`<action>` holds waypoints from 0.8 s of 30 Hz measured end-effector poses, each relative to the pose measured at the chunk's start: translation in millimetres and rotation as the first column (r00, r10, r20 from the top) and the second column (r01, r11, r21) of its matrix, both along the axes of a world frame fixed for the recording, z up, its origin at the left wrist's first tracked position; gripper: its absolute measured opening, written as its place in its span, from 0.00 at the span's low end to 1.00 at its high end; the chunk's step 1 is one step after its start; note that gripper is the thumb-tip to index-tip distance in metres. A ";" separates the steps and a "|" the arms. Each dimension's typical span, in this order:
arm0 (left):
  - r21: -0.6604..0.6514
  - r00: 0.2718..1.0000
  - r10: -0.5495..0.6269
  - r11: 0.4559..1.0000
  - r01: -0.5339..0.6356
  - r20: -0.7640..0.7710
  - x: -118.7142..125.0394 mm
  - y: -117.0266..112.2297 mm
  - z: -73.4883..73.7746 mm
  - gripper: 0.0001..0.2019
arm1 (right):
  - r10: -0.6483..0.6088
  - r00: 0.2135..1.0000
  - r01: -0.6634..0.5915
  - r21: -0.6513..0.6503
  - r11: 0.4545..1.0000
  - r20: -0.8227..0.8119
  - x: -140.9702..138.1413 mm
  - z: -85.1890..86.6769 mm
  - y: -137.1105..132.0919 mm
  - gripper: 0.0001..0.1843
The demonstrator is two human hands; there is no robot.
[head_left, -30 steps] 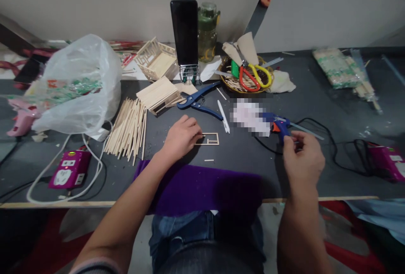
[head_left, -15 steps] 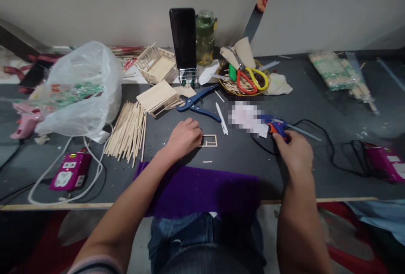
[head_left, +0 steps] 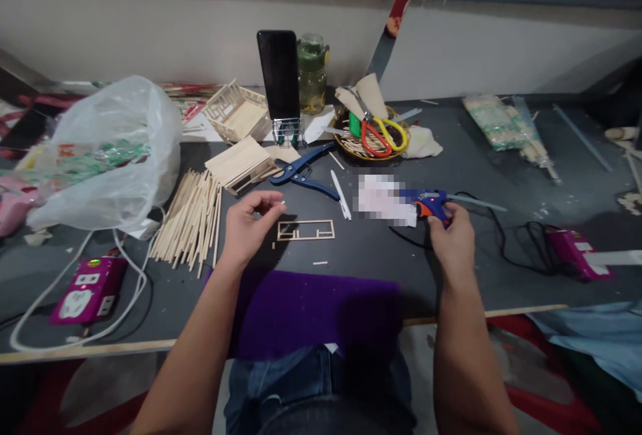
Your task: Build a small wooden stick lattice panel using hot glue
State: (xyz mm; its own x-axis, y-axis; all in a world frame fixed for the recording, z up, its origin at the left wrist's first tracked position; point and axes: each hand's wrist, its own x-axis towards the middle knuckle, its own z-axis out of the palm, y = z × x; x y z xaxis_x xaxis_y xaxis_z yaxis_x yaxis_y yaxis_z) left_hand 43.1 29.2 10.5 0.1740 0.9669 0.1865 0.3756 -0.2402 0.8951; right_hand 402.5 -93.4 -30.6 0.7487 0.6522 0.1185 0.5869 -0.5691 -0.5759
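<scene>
My left hand [head_left: 251, 224] is raised just left of a small rectangular stick frame [head_left: 305, 222], thumb and forefinger pinched together. A tiny pale bit shows at the fingertips, too small to name. The frame lies flat on the dark table, with short sticks set inside its left and right ends. Two loose short pieces rest near it, a stub [head_left: 273, 245] at its left and a stick piece [head_left: 319, 263] in front. On the right, my right hand [head_left: 454, 237] is closed around a blue and orange glue gun [head_left: 432, 206], with a clear glue stick out of its back.
A stick bundle [head_left: 188, 221], blue cutters [head_left: 305, 174] and a white pen [head_left: 341, 195] lie around the frame. Behind stand a phone [head_left: 278, 73], a bottle [head_left: 311, 80] and a basket [head_left: 346, 150] with scissors. Purple cloth [head_left: 311, 308] covers the front edge; power boxes [head_left: 90, 291] sit at both sides.
My left hand has lifted off the frame and moved left, uncovering the frame's left end. My right hand stays on the glue gun. The camera view has tilted up slightly and shifted right.
</scene>
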 end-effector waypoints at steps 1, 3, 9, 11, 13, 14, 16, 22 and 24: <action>-0.004 1.000 0.000 1.000 0.000 0.020 0.9 -0.9 -0.3 0.10 | 0.015 1.000 -0.015 0.007 1.000 -0.004 -1.4 1.3 0.2 0.30; -0.011 0.999 -0.005 1.000 0.006 0.047 3.3 -3.1 -1.5 0.09 | 0.055 0.998 -0.054 0.033 0.998 -0.029 -4.0 3.5 0.7 0.30; -0.131 0.985 -0.055 0.988 0.077 0.161 13.9 -11.0 -2.4 0.11 | -0.012 0.994 0.009 -0.028 1.000 -0.109 -15.9 10.2 2.7 0.29; -0.138 0.984 -0.067 0.986 0.091 0.168 17.1 -13.5 -1.6 0.11 | -0.024 0.999 0.022 -0.073 0.997 -0.030 -20.5 12.1 2.6 0.26; -0.137 0.983 -0.075 0.986 0.099 0.167 19.5 -15.5 -1.1 0.11 | 0.006 0.999 -0.002 -0.094 0.996 0.045 -24.0 12.7 1.5 0.24; -0.145 0.982 -0.073 0.984 0.099 0.174 20.6 -16.3 -1.0 0.11 | 0.029 0.997 -0.022 -0.097 0.995 0.074 -25.2 12.5 0.7 0.23; -0.181 0.977 -0.056 0.979 0.094 0.204 22.9 -17.7 -0.9 0.12 | 0.079 0.989 -0.066 -0.102 0.993 0.128 -27.2 11.8 -1.3 0.22; -0.252 0.961 -0.011 0.964 0.083 0.275 31.4 -20.9 3.6 0.12 | 0.243 0.944 -0.226 -0.099 0.969 0.225 -33.6 16.5 -5.7 0.19; -0.259 0.957 -0.008 0.962 0.086 0.289 33.4 -21.2 5.6 0.12 | 0.243 0.952 -0.214 -0.161 0.964 0.187 -34.3 20.9 -6.5 0.20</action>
